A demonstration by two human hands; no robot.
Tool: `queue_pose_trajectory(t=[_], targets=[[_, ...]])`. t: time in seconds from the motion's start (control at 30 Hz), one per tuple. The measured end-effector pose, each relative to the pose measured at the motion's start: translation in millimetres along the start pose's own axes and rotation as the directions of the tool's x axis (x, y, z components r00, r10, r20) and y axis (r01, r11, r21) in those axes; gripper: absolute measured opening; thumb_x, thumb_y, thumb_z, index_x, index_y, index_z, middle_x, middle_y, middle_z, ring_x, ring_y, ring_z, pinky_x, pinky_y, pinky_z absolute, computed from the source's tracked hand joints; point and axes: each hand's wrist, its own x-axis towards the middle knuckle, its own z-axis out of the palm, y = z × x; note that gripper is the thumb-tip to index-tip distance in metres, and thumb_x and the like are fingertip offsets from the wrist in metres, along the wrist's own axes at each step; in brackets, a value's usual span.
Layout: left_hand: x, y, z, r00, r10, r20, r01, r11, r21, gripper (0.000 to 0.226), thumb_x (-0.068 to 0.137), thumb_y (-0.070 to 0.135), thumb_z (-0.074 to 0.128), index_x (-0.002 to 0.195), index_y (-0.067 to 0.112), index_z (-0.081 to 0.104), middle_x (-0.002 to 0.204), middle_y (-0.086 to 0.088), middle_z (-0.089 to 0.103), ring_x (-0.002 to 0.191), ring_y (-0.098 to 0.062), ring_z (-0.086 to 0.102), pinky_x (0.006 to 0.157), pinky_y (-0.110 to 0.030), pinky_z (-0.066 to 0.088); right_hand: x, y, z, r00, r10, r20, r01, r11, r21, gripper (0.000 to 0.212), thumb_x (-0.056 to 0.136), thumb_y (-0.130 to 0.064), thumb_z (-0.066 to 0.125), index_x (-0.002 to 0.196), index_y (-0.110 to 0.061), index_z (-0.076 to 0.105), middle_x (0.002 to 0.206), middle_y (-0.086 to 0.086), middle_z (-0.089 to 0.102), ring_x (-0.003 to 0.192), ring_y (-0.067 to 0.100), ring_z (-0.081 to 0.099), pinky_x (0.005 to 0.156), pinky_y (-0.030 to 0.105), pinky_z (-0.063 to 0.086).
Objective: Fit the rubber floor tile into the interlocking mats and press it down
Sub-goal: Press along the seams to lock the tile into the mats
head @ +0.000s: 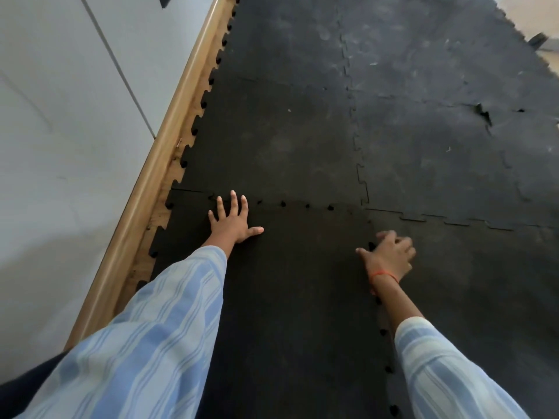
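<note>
A black rubber floor tile [290,297] lies flat in the near left of the interlocking mats [423,146]. Small gaps show along its far seam and its right seam, where the teeth meet the neighbouring mats. My left hand [233,222] lies flat on the tile's far edge, fingers spread, palm down. My right hand [388,255] rests on the tile's right seam near the far right corner, fingers curled down onto the rubber and blurred. Both arms wear blue striped sleeves; an orange thread circles the right wrist.
A wooden skirting board [157,176] runs along the mats' left edge below a white wall [60,131]. A strip of wooden floor shows between the tile's teeth and the skirting. One far-right mat has a raised, torn seam [484,113].
</note>
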Motion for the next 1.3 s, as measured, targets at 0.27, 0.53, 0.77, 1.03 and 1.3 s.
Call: queue_pose_trajectory(t=[0.27, 0.53, 0.77, 1.03, 1.3], targets=[[-1, 2, 17, 0.987, 0.148, -0.062, -0.142, 0.986, 0.085, 0.076, 0.100, 0.049, 0.033, 0.152, 0.020, -0.014, 0.158, 0.003, -0.027, 0.146, -0.021, -0.019, 0.118, -0.052, 0.001, -14, -42, 49, 0.770, -0.466, 0.435, 0.607, 0.744, -0.279, 0.085, 0.091, -0.046, 0.053, 0.153, -0.019, 0.002, 0.162, 0.001, -0.008, 0.149, 0.023, -0.005, 0.117, 0.053, 0.007], [-3, -3, 9, 0.982, 0.166, -0.085, -0.156, 0.981, 0.115, 0.081, 0.097, 0.057, 0.033, 0.152, 0.023, -0.016, 0.158, 0.004, -0.028, 0.147, -0.019, -0.018, 0.119, -0.048, 0.002, 12, -114, 50, 0.552, -0.476, 0.685, 0.782, 0.580, -0.227, 0.089, 0.089, -0.023, 0.065, 0.152, -0.007, 0.004, 0.162, 0.004, -0.009, 0.149, 0.022, 0.001, 0.120, 0.043, 0.015], [-16, -47, 12, 0.973, -0.199, -0.118, 0.185, 0.976, -0.115, 0.138, 0.062, 0.090, 0.047, 0.149, 0.010, -0.024, 0.155, -0.011, -0.033, 0.145, -0.028, -0.024, 0.114, -0.059, -0.002, 13, -117, 61, 0.588, -0.424, 0.689, 0.760, 0.582, -0.290, 0.090, 0.088, -0.019, 0.066, 0.152, -0.004, 0.005, 0.161, 0.007, -0.010, 0.148, 0.027, 0.004, 0.119, 0.045, 0.015], [-4, -34, -1, 0.996, -0.053, -0.075, 0.055, 0.998, 0.027, 0.121, 0.075, 0.079, 0.049, 0.151, 0.012, -0.018, 0.157, -0.008, -0.029, 0.146, -0.027, -0.018, 0.116, -0.055, 0.000, 23, -123, 58, 0.582, -0.361, 0.728, 0.745, 0.596, -0.300, 0.100, 0.085, -0.028, 0.069, 0.152, -0.012, -0.003, 0.160, 0.001, -0.017, 0.148, 0.023, -0.002, 0.119, 0.047, 0.008], [-11, 55, 27, 0.952, 0.306, 0.002, -0.303, 0.940, 0.159, 0.094, 0.091, 0.062, 0.043, 0.152, 0.020, -0.015, 0.158, -0.001, -0.028, 0.146, -0.025, -0.021, 0.117, -0.053, -0.004, 28, -52, 44, 0.814, -0.295, 0.500, 0.482, 0.823, -0.299, 0.126, 0.068, -0.074, 0.061, 0.151, -0.012, -0.011, 0.159, 0.003, -0.020, 0.147, 0.020, -0.014, 0.120, 0.046, 0.003]])
